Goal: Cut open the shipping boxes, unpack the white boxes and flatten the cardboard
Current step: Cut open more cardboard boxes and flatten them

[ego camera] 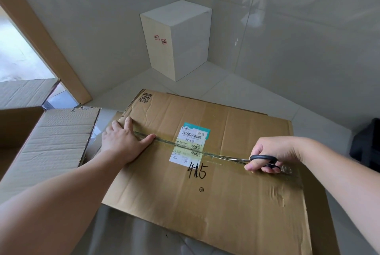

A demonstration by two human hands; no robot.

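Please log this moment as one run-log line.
right hand: black-handled scissors at taped seam | left hand: flat on brown cardboard shipping box | seam uncut

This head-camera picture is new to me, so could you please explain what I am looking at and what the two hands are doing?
There is no machine here. The single picture comes from a wide-angle camera worn on a person's head, looking forward and down, so both arms enter from the bottom edge.

In front lies a brown shipping box on the tiled floor, with a shipping label and "415" written on top. The left hand presses flat on it beside the taped seam. The right hand grips black-handled scissors, their blade lying along that seam.

At the left stands an open cardboard box. In the far corner sit stacked white boxes.
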